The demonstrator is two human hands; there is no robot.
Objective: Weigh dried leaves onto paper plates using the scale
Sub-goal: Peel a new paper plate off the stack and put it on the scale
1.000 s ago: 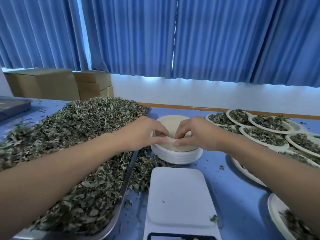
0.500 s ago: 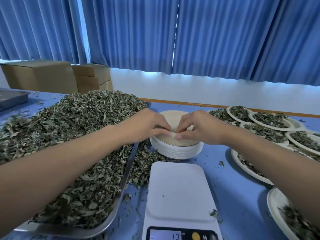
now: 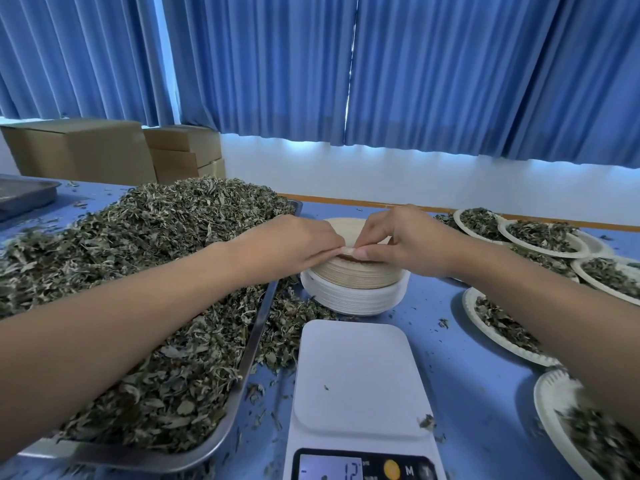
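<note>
Just behind the scale (image 3: pixel 356 375) sits the paper-plate stack (image 3: pixel 353 296); the left hand (image 3: pixel 294 247) and right hand (image 3: pixel 407 242) meet at its near rim, equally close. Their fingers (image 3: pixel 364 253) are clamped on what seems 1 top plate (image 3: pixel 341 226) by its edge.

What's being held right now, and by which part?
The left hand and right hand both pinch the top paper plate of the stack at its near rim, fingertips almost meeting.
</note>
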